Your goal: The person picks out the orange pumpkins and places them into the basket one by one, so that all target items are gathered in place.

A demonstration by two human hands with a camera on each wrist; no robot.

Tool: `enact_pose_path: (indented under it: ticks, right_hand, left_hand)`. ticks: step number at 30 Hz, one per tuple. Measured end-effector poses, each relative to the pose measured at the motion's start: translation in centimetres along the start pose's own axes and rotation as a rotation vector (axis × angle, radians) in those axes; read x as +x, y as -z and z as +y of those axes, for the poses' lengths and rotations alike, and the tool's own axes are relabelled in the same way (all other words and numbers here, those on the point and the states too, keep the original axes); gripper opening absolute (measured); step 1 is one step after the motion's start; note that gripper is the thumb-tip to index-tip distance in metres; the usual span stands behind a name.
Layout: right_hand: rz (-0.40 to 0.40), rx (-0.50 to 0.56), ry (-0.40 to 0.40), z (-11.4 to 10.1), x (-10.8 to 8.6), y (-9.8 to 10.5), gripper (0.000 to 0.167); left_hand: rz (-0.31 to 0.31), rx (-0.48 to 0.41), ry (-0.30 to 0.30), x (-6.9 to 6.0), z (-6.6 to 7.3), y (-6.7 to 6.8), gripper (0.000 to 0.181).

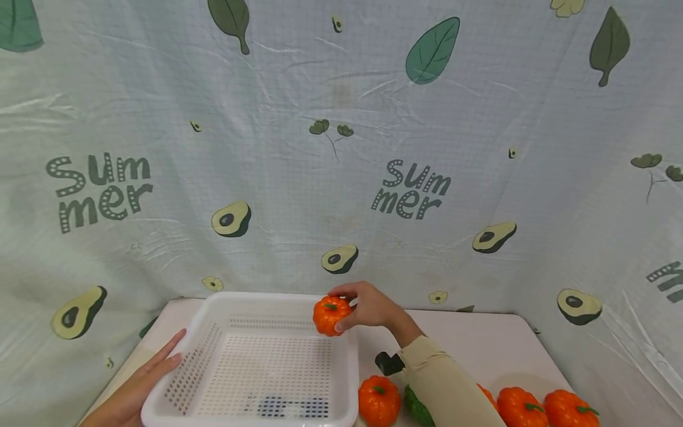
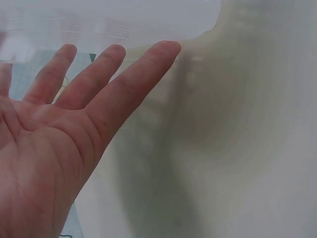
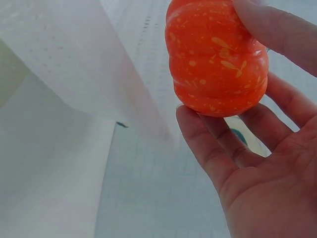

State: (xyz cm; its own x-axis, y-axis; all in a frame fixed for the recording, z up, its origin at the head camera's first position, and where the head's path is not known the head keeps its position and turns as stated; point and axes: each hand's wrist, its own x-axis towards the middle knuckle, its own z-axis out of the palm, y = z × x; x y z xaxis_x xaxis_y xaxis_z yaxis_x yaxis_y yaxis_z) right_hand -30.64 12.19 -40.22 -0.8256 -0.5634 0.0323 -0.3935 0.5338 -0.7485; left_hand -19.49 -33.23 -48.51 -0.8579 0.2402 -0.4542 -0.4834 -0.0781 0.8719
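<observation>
In the head view, my right hand point(image 1: 369, 307) grips a small orange pumpkin point(image 1: 326, 317) with a green stem, thumb on one side and fingers on the other. The pumpkin is above the far right corner of a white perforated plastic basket point(image 1: 354, 373). Yellow flecks mark its skin point(image 3: 215, 59) in the right wrist view. My left hand point(image 1: 140, 382) is at the basket's left side, its fingers straight and spread point(image 2: 133, 82) against or just beside the outer wall; exact contact is unclear. Nothing is in its palm.
Right of the basket stands another orange pumpkin point(image 1: 379, 402), near a black object point(image 1: 389, 363) and a green bumpy one point(image 1: 417, 406) partly behind my sleeve. More pumpkins point(image 1: 520, 408) sit at the table's right. A printed curtain point(image 1: 288, 178) hangs behind the table point(image 1: 469, 329).
</observation>
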Motion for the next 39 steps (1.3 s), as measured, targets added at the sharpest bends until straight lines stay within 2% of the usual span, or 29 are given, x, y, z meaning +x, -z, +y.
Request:
enact_pose_path:
  ticks: [12,21,30,39]
  right_hand:
    - [-0.015,-0.022,0.001,-1.0,1.2,-1.6,0.059]
    - [-0.022,-0.038,-0.001,-0.9,2.4,-2.9,0.06]
    - [-0.03,-0.031,-0.015,-2.0,3.2,-3.9,0.06]
    - [-0.011,-0.006,-0.044,-2.6,3.6,-4.9,0.06]
  left_hand:
    - [-0.024,0.003,-0.006,0.0,0.0,0.4,0.083]
    - [-0.001,0.017,-0.01,0.0,-0.1,0.3,0.083]
    - [-0.061,-0.008,-0.02,0.1,-0.2,0.7,0.082]
    - [-0.077,-0.002,-0.028,0.2,-0.4,0.8,0.083]
